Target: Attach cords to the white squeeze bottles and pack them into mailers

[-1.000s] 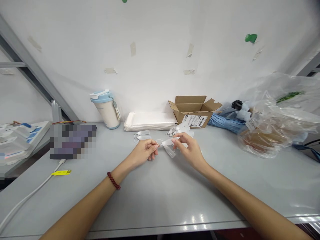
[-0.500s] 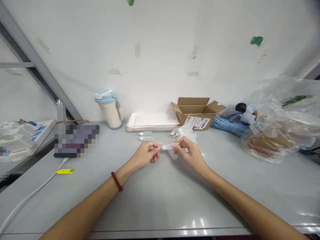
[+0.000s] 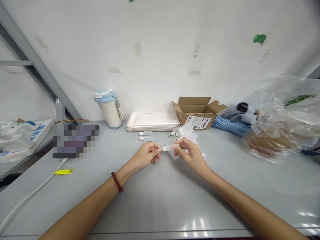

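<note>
My left hand (image 3: 146,156) and my right hand (image 3: 188,154) meet in front of me above the grey tabletop (image 3: 160,196). Between their fingertips is a small clear plastic tag (image 3: 170,150) with a frosted white strip. My right fingers pinch the strip, and my left fingertips hold the tag's thin looped end. Behind my right hand lies a heap of similar tags (image 3: 182,132), partly hidden by that hand. Two more tags (image 3: 144,136) lie side by side behind my left hand.
Along the wall stand a lidded tumbler (image 3: 108,110), a stack of white paper trays (image 3: 151,122) and an open cardboard box (image 3: 198,112). Blue cloth (image 3: 230,124) and a clear plastic bag (image 3: 272,133) lie right. A pixelated object (image 3: 74,141) and white cable (image 3: 32,196) lie left.
The whole scene has shifted slightly in view as my head moved. Both hands still hold the clear tag between them, with little visible change in their grip.
</note>
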`<state>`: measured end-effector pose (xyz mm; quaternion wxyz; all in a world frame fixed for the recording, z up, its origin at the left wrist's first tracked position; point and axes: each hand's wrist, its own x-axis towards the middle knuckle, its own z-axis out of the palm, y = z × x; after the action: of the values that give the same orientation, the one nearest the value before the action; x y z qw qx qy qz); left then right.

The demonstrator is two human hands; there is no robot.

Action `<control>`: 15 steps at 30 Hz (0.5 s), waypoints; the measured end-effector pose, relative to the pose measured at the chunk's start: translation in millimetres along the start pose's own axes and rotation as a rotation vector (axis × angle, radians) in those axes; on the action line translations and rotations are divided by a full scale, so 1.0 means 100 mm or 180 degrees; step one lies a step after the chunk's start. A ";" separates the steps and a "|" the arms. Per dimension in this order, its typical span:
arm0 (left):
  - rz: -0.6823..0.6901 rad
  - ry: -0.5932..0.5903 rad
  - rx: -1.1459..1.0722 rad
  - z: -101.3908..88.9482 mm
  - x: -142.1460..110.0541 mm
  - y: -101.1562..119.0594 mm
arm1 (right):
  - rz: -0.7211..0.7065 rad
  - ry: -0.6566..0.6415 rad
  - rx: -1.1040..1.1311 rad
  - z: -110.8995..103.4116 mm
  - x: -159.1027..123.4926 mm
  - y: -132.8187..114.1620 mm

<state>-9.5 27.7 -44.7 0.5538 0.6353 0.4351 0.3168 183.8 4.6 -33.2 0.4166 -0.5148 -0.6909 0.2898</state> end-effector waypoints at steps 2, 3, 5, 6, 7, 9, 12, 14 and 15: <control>-0.0011 0.0004 0.0011 0.00 0.00 0.00 | 0.0005 -0.0027 0.0022 0.00 0.00 -0.01; -0.0018 0.0001 0.0010 0.00 0.00 0.00 | 0.0007 -0.0041 0.0030 0.00 0.00 -0.01; -0.0033 -0.0014 -0.0002 0.00 0.00 0.00 | 0.0013 -0.0063 0.0041 0.01 0.00 -0.01; -0.0039 -0.0020 -0.0005 0.00 0.00 0.00 | 0.0018 -0.0066 0.0049 0.01 0.00 -0.01; -0.0045 -0.0024 -0.0003 0.00 0.00 0.00 | 0.0022 -0.0068 0.0056 0.01 0.00 -0.01; -0.0051 -0.0024 0.0007 0.00 0.00 0.00 | 0.0022 -0.0072 0.0064 0.02 -0.01 -0.01; -0.0050 -0.0025 0.0012 -0.01 0.00 0.01 | 0.0011 -0.0063 0.0064 0.02 0.00 -0.01; -0.0031 -0.0061 0.0004 -0.02 0.01 0.01 | -0.0005 -0.0051 0.0048 0.00 0.01 -0.01; -0.0021 -0.0086 -0.0004 -0.02 0.01 0.01 | -0.0010 -0.0043 0.0045 -0.01 0.02 -0.01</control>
<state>-10.9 29.8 -43.3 0.5611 0.6377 0.4295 0.3067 183.9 6.2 -31.1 0.4160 -0.5089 -0.6924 0.2975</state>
